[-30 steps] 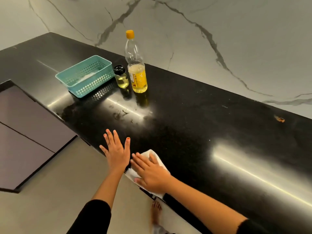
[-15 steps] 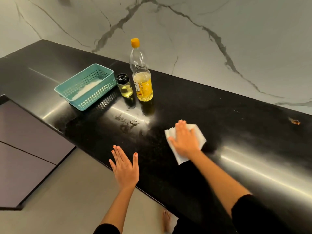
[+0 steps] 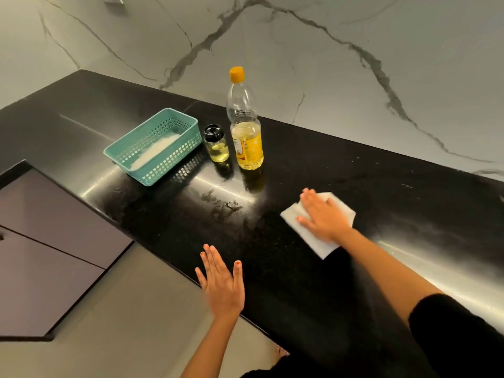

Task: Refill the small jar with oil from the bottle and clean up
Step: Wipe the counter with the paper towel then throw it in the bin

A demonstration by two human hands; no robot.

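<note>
A person stands at a glossy black counter (image 3: 354, 170) backed by a white marble wall with grey veins. The right hand (image 3: 324, 216) lies flat, fingers straight, pressing a folded white cloth (image 3: 313, 238) onto the counter surface. The left hand (image 3: 222, 285) is spread flat with straight fingers near the counter's front edge, holding nothing. Both arms wear black sleeves pushed up past the forearm.

Farther back, toward the wall, a clear plastic oil bottle (image 3: 245, 132) with a yellow cap stands upright, roughly a third full of yellow oil. Just beside it on its left stands the small jar (image 3: 216, 144), closed with a black lid and holding pale yellow oil. Left of the jar sits a teal perforated plastic basket (image 3: 152, 147) with something white inside. Between the bottle and the left hand, a smeared wet patch (image 3: 223, 205) glistens on the counter.
</note>
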